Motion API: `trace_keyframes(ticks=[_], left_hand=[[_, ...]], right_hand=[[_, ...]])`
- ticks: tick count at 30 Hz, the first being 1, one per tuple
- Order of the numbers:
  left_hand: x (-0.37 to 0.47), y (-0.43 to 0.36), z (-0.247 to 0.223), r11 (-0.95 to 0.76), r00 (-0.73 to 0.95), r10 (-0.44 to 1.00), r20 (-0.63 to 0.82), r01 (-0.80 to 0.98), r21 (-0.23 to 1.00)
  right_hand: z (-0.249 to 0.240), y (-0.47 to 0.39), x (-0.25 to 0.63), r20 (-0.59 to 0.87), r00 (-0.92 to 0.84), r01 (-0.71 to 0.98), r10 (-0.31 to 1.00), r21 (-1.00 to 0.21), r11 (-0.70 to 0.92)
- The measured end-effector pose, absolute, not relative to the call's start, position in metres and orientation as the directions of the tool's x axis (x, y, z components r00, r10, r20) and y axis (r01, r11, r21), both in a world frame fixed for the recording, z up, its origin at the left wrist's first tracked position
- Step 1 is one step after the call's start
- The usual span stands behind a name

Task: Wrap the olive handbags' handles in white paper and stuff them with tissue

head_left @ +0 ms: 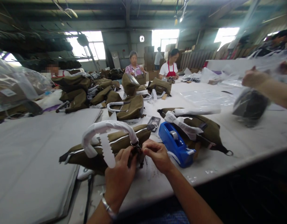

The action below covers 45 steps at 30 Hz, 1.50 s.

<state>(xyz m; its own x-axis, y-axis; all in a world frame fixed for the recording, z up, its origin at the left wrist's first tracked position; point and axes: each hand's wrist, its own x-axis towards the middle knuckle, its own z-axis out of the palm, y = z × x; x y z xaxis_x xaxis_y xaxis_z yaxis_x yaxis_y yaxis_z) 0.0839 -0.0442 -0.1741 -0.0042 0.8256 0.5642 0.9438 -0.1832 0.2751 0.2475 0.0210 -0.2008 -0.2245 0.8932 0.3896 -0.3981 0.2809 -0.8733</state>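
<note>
An olive bag (120, 135) with a silver zipper lies in front of me, its arched handle (108, 125) wrapped in white. My left hand (122, 163) is closed at the dark hardware (136, 145) where the handle meets the bag. Beside it, my right hand (156, 153) pinches at the same spot; whatever its fingertips hold is too small to make out. A blue tape dispenser (173, 144) stands just right of my right hand.
Another olive bag (209, 127) lies behind the dispenser, near a phone (154, 123). More bags (75, 90) are piled back left. Large white sheets (36, 155) cover the left side. A co-worker's hands (255, 77) handle a plastic-wrapped item (251, 104) at right. People sit across the table.
</note>
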Motion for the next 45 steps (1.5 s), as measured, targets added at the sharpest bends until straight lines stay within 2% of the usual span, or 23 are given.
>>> trace_keyframes(ticks=[3,6,9,13,16,19,22,28,33,38,41,43,45], left_hand=[[0.091,-0.043,-0.172,-0.15,-0.054,0.865,0.499,0.921,0.358],[0.097,-0.038,-0.171,-0.202,-0.058,0.918,0.393,0.785,0.586],[0.099,-0.034,-0.167,-0.161,-0.054,0.97,0.237,0.588,0.793],[0.085,-0.036,-0.158,-0.063,-0.005,0.997,0.071,0.396,0.916],[0.071,-0.039,-0.151,0.047,0.063,0.996,-0.062,0.221,0.974],[0.065,-0.039,-0.149,0.126,0.087,0.986,-0.139,0.139,0.982],[0.066,-0.039,-0.152,0.128,0.082,0.987,-0.141,0.138,0.982],[0.066,-0.038,-0.152,0.103,0.095,0.988,-0.12,0.167,0.981],[0.069,-0.038,-0.15,-0.044,0.076,0.997,0.019,0.337,0.941],[0.077,-0.038,-0.158,-0.222,0.079,0.97,0.228,0.662,0.716],[0.076,-0.039,-0.162,-0.304,0.115,0.943,0.313,0.682,0.665],[0.072,-0.039,-0.162,-0.309,0.108,0.942,0.318,0.652,0.692],[0.067,-0.038,-0.161,-0.256,0.024,0.953,0.303,0.601,0.757]], right_hand=[[-0.203,0.022,0.247,0.42,-0.233,-0.416,0.877,-0.858,0.3],[-0.201,0.022,0.249,0.445,-0.24,-0.401,0.863,-0.855,0.329],[-0.193,0.021,0.254,0.459,-0.251,-0.35,0.852,-0.864,0.363],[-0.176,0.017,0.264,0.5,-0.268,-0.144,0.823,-0.866,0.479],[-0.162,0.013,0.268,0.549,-0.309,0.073,0.776,-0.8,0.595],[-0.153,0.01,0.268,0.572,-0.341,0.203,0.746,-0.73,0.653],[-0.151,0.009,0.265,0.565,-0.354,0.288,0.745,-0.692,0.662],[-0.15,0.007,0.26,0.557,-0.347,0.356,0.755,-0.666,0.655],[-0.148,0.008,0.254,0.566,-0.342,0.359,0.75,-0.659,0.661],[-0.155,0.005,0.245,0.501,-0.306,0.322,0.81,-0.746,0.583],[-0.157,0.0,0.243,0.445,-0.298,0.323,0.845,-0.786,0.528],[-0.158,-0.002,0.243,0.439,-0.281,0.315,0.853,-0.798,0.514],[-0.159,-0.002,0.243,0.446,-0.273,0.312,0.852,-0.797,0.517]])
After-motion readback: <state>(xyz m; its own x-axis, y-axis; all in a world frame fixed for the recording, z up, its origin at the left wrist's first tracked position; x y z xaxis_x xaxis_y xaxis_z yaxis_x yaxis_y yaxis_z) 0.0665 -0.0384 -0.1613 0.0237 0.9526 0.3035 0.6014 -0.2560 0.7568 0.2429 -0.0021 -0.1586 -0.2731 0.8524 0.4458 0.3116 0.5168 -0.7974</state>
